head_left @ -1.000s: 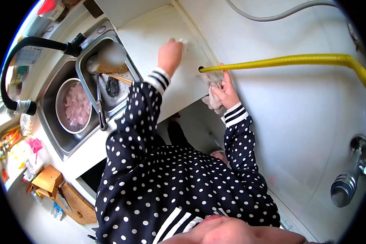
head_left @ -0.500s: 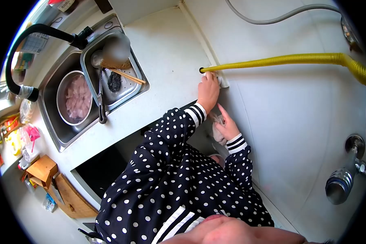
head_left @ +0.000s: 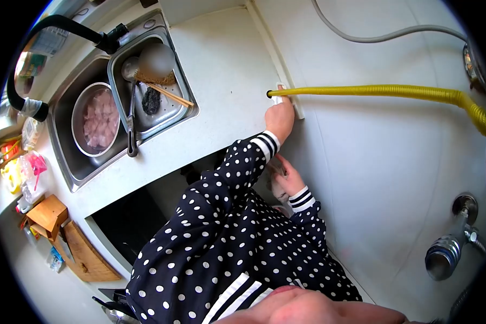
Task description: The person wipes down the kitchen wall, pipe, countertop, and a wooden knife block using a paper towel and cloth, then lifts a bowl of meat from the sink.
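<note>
My left hand (head_left: 279, 117) is closed round a small white wipe (head_left: 277, 99), pressed on the counter beneath the yellow hose (head_left: 362, 90). The hose runs into a dark hole (head_left: 269, 94) near the counter's right end. Lower down, beside the wall and off the counter's front edge, my right hand (head_left: 290, 179) has its fingers curled round a crumpled pale cloth (head_left: 278, 190). My left sleeve partly covers that cloth.
To the left, a double sink holds a steel bowl (head_left: 76, 121) of pale pink pieces, and a basin (head_left: 170, 120) with a ladle, chopsticks and dark scourer. A black faucet (head_left: 65, 22) arches above. A metal fitting (head_left: 444, 254) is on the right wall.
My left hand has come from the middle of the counter rightward to the hose and wall edge. My right hand has dropped lower with its cloth, away from the hose. The view has shifted slightly.
</note>
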`<state>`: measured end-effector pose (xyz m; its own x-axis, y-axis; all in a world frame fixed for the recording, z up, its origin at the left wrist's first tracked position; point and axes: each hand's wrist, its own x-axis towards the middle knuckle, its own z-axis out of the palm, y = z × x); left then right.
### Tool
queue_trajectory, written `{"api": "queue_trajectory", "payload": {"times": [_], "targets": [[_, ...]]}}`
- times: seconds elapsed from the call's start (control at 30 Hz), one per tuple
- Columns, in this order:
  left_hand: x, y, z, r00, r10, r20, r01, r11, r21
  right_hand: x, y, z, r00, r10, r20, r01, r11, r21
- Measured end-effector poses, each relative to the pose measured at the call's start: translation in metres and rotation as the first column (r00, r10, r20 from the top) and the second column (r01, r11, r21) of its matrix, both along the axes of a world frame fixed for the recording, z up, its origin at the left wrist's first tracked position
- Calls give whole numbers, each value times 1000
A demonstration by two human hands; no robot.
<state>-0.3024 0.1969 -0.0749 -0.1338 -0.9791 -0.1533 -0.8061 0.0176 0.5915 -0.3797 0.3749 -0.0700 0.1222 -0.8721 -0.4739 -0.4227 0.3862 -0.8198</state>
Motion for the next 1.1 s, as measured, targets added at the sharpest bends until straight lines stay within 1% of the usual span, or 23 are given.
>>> {"api": "queue_trajectory", "payload": {"times": [0.03,0.13,0.17,0.23,0.27,0.4,0.43,0.53,0.57,0.6,0.67,0.7,0.73,0.77,0.8,0.83,0.87,0.93,0.97,1.0,1.03,1.07,1.1], "targets": [[-2,-5,-1,997,55,-45,-56,998,-14,4,1,0,1000,20,-21,-20,1000,-24],[-5,-6,-12,999,31,-27,-31,999,-5,9,6,5,1000,28,0,-28,999,34],[1,-3,-13,998,14,-58,-17,999,-48,10,11,7,999,39,-17,-39,999,8],[9,5,-19,995,-72,-73,66,994,-82,10,10,7,997,63,-52,-66,996,-64],[12,11,-20,990,-116,-78,108,989,-98,10,10,7,998,51,-37,-53,997,-47],[17,21,-26,961,-268,72,277,945,-172,18,11,12,1000,11,1,-11,1000,-10],[20,24,-15,973,-224,49,229,954,-195,20,13,16,1000,3,1,-3,1000,-14],[26,14,-26,951,-300,-74,273,928,-254,20,13,19,1000,-2,-19,1,999,-49],[29,18,-24,949,-303,-83,274,928,-253,20,12,26,999,-47,-8,47,999,-10],[29,25,-32,945,-299,-132,259,932,-253,18,12,29,998,-58,-38,57,998,-30],[40,37,-20,949,-286,-131,263,950,-169,14,9,32,991,-86,-100,78,994,-82],[50,43,-13,945,-301,-127,284,949,-138,17,6,46,984,-102,-144,89,992,-92],[61,48,-3,947,-272,-173,251,958,-137,16,7,50,975,-123,-182,100,986,-135],[71,51,7,950,-260,-173,244,964,-109,14,7,50,965,-140,-219,102,979,-177],[81,53,14,957,-205,-206,180,975,-133,14,6,52,955,-155,-253,101,972,-214],[94,50,26,957,-194,-217,174,979,-106,17,-3,59,960,-215,-180,177,962,-207],[109,50,38,957,-185,-222,170,982,-84,25,-11,68,944,-268,-191,214,941,-263],[139,57,54,966,-147,-211,97,968,-230,48,-34,88,905,-372,-208,277,884,-377],[151,57,57,964,-135,-228,78,967,-243,58,-50,91,896,-399,-196,279,848,-451],[163,59,56,962,-97,-255,25,962,-272,67,-70,85,891,-419,-174,278,807,-521],[175,61,57,956,-96,-276,12,956,-293,68,-91,64,884,-424,-197,224,755,-616],[184,61,61,949,-91,-301,-6,952,-307,72,-112,58,869,-419,-261,181,763,-621],[194,66,65,950,-76,-303,-24,949,-313,75,-128,50,838,-387,-385,95,798,-596]]}}
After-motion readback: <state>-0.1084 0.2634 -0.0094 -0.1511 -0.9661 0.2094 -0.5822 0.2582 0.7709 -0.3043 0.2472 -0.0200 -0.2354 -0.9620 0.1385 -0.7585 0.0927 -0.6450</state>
